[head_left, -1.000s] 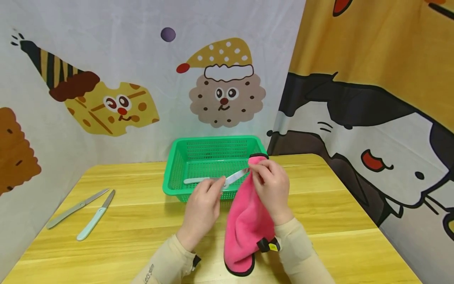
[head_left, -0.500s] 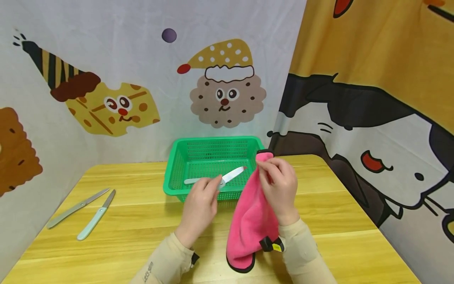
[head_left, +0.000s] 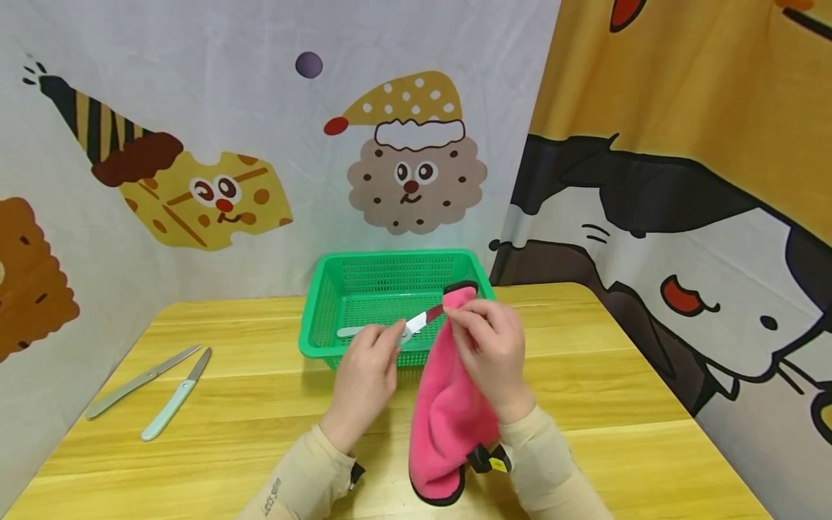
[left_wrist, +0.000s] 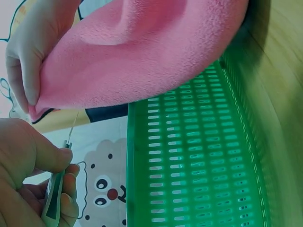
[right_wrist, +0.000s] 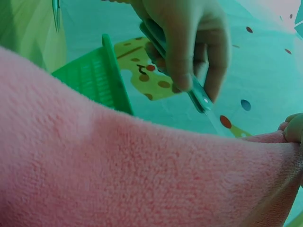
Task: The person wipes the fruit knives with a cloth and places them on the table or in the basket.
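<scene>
My left hand [head_left: 365, 365] grips a folding knife [head_left: 416, 323] by its pale handle, blade out and pointing up to the right. In the left wrist view the thumb presses along the knife's handle [left_wrist: 55, 198]. Between the fingertips of my right hand [head_left: 492, 347] is the upper part of a pink cloth [head_left: 445, 433] with black edging. The cloth hangs down toward the table, a black strap with a yellow tag near its lower end. The blade's tip meets the cloth at the right fingertips and is hidden there; pink shows along the blade's outer half.
Behind the hands stands a green perforated basket [head_left: 310, 310], with another pale-handled knife [head_left: 351, 331] lying in it. Two more opened folding knives, one grey-green [head_left: 130, 385] and one mint [head_left: 170, 412], lie on the wooden table [head_left: 247, 412] at left. Printed curtains hang behind.
The right hand with the cloth moved right, off the blade, then came back left onto its tip. The left hand shifted slightly left with the knife still held.
</scene>
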`<state>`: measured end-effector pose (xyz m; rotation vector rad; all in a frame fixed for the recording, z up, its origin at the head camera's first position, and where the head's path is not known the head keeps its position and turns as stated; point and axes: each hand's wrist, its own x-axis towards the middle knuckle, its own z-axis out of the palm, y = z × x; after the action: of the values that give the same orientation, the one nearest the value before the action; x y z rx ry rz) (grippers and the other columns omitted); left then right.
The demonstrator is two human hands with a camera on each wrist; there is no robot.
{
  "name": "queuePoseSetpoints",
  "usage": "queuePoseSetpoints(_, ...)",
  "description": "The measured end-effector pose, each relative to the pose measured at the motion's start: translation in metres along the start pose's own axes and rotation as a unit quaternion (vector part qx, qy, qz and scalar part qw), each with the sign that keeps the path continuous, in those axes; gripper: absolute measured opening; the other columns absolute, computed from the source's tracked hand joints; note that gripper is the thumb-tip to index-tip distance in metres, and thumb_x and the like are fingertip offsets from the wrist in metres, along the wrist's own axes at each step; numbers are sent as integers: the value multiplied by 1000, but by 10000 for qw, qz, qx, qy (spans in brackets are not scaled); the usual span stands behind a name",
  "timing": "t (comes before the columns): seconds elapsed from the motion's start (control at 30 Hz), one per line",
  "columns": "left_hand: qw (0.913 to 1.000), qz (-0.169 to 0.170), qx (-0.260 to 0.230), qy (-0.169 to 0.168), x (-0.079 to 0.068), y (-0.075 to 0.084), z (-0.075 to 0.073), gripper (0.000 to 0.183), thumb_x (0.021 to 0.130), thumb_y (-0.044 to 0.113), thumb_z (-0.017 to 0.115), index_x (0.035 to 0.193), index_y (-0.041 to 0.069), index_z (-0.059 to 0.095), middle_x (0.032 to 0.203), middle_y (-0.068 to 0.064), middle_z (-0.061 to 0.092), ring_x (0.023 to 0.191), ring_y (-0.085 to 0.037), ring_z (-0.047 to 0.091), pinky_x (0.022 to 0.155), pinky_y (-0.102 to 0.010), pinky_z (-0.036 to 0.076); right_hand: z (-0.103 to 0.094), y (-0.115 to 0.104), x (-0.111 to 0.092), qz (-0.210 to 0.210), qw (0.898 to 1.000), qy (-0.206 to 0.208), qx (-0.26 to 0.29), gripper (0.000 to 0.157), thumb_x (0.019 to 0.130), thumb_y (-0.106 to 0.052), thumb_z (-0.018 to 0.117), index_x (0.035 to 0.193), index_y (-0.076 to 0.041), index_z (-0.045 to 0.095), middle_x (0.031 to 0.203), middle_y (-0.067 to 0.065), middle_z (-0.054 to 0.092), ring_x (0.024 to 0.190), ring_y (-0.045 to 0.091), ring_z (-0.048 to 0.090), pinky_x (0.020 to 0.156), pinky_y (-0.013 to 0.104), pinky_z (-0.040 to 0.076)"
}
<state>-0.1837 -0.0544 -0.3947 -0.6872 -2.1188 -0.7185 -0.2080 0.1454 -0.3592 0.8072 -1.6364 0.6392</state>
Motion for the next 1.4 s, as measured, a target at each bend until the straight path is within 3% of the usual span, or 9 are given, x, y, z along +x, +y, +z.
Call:
queuePoseSetpoints(0.33, 9999, 99, -11, 58, -1, 2, 2, 42, 78, -11, 75, 119, -3, 67, 94, -13, 62, 84, -27, 61, 70, -35, 56, 13, -12, -7, -124, 9992, -261, 281, 10, 94, -10, 67, 97, -7, 76, 88, 7, 66, 71, 22, 63, 63, 38, 51)
queuePoseSetpoints(0.53, 9995, 283, 0, 145, -1, 5, 3, 40, 80, -12, 72, 118, -4, 67, 95, -13, 62, 85, -27, 62, 71, -36, 56, 19, -18, -18, 161, 9952, -925, 279, 8, 90, -8, 71, 97, -7, 76, 92, 6, 66, 81, 23, 64, 68, 39, 52)
queuePoseSetpoints(0.67, 9993, 346, -8, 144, -1, 7, 4, 38, 81, -12, 69, 119, -4, 66, 95, -14, 62, 85, -28, 62, 71, -36, 56, 21, -20, -22, 420, 9909, -1264, 193, 15, 84, -5, 77, 98, -8, 76, 93, 6, 66, 85, 23, 64, 72, 40, 53)
queuePoseSetpoints(0.93, 9984, 492, -78, 249, -1, 6, 6, 40, 82, -13, 66, 120, -3, 66, 97, -15, 62, 85, -29, 63, 69, -38, 57, 20, -15, -21, 457, 9935, -1027, 196, 18, 79, 1, 79, 96, -7, 77, 92, 7, 66, 84, 24, 65, 70, 42, 53)
queuePoseSetpoints(1.4, 9984, 503, -100, 218, 0, 9, 1, 38, 84, -11, 66, 121, -2, 66, 98, -14, 62, 87, -28, 62, 71, -36, 56, 9, 3, -15, 567, 9964, -627, -57, 16, 82, -3, 78, 97, -6, 78, 91, 8, 66, 80, 26, 63, 72, 41, 52)
